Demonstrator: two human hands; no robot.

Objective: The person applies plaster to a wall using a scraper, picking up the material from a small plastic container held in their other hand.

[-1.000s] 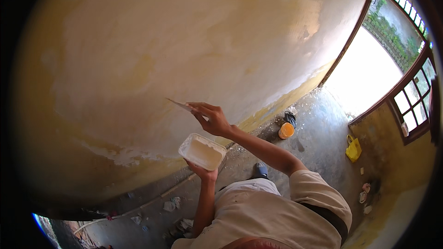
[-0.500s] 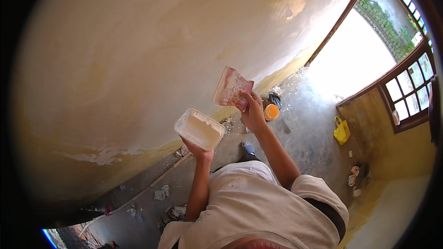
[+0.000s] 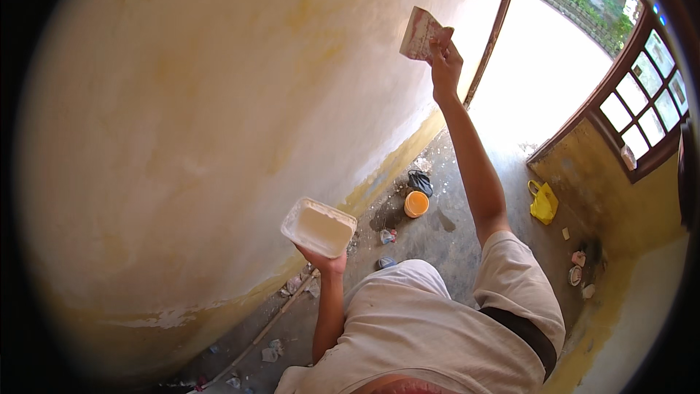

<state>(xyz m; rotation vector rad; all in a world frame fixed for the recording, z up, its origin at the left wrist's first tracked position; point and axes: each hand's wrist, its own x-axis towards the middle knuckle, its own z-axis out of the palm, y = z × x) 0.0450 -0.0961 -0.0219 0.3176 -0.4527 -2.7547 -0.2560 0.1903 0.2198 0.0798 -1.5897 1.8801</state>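
Note:
A white rectangular plastic tub (image 3: 294, 222) rests in my left hand (image 3: 329, 261), whose fingers are mostly hidden beneath it. Smooth cream-coloured putty (image 3: 324, 233) lies inside. My right arm is stretched far forward, its hand (image 3: 447, 67) closed on a flat, wide putty spreader (image 3: 419, 33) smeared with white over red. The spreader is up by the wall (image 3: 219, 138), near the doorway side; whether its edge touches the wall I cannot tell. The wall is patchy, pale cream with yellow showing through.
An orange bucket (image 3: 416, 204) and a black bag (image 3: 420, 183) stand on the floor by the wall's foot. A yellow bag (image 3: 542, 203) lies to the right, below a barred window (image 3: 649, 91). A long pole (image 3: 266, 330) and crumpled scraps (image 3: 272, 351) lie at lower left.
My right hand has swung forward and up with the spreader, toward the doorway end of the wall. The tub stays in my left hand, and the view has shifted.

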